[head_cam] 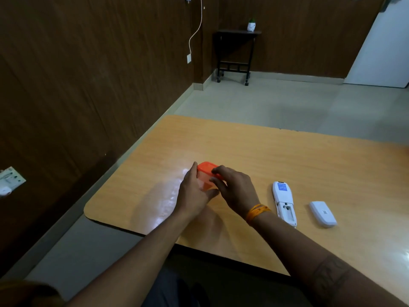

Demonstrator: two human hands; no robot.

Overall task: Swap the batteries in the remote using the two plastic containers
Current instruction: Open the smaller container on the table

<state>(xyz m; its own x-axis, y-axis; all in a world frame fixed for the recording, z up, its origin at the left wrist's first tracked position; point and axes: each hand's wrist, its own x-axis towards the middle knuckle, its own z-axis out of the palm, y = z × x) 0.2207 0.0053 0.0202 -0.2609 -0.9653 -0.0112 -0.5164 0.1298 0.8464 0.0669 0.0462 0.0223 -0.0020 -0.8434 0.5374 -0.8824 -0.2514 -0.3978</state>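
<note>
Both hands grip a small clear plastic container with an orange lid on the wooden tabletop: left hand fingers wrap its side, right hand fingers pinch the lid. The white remote lies face down to the right, compartment open, its white cover beside it.

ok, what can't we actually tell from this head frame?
- Contents of the container: both hands, left hand and right hand, cover it in the head view.
- Second container: not in view.
- Remote battery bay: too small to tell whether cells sit inside.
- Label on the cover: too small to read.
</note>
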